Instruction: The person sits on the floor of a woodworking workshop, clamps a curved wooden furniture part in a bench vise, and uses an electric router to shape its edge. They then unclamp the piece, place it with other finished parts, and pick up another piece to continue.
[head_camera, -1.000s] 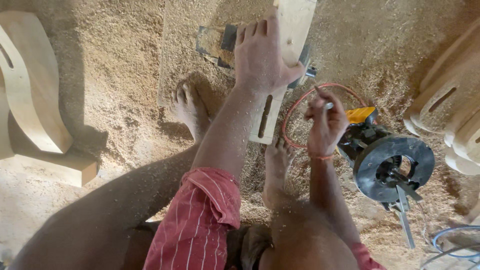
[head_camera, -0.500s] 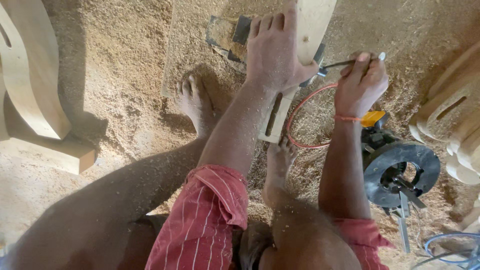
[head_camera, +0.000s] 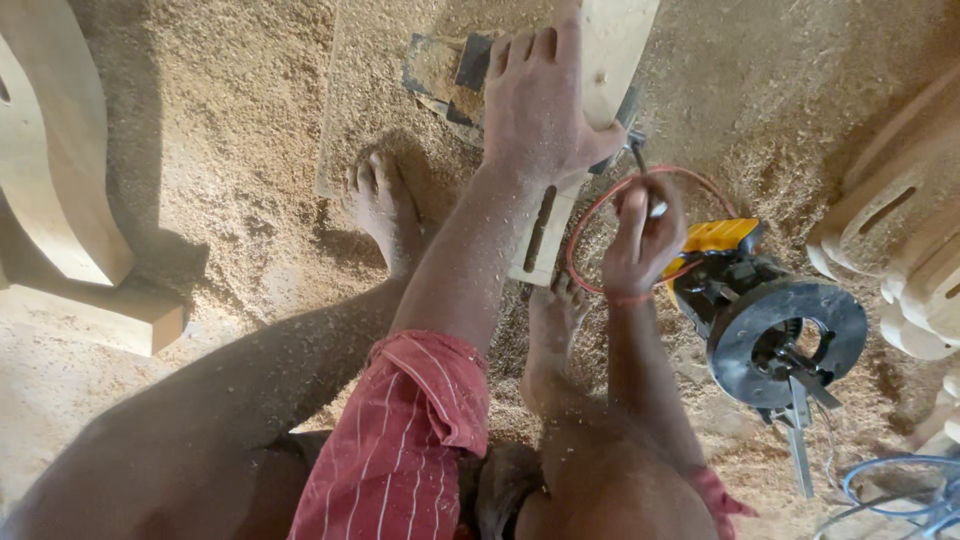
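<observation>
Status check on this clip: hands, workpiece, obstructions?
Left hand flat on slotted wooden piece. Right hand grips thin tool beside it. Router and red cord crowd right side.

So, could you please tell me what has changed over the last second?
The right hand, earlier beside the router, rose to the wooden piece's edge, then dropped back a little, gripping a thin tool. The left hand stayed pressed flat on the wooden piece; both feet and the router stayed put.

Wooden plank (head_camera: 610, 50) cut off at top edge, middle hidden under left hand (head_camera: 545, 105). Tool in right hand (head_camera: 640, 235) too small to identify.
</observation>
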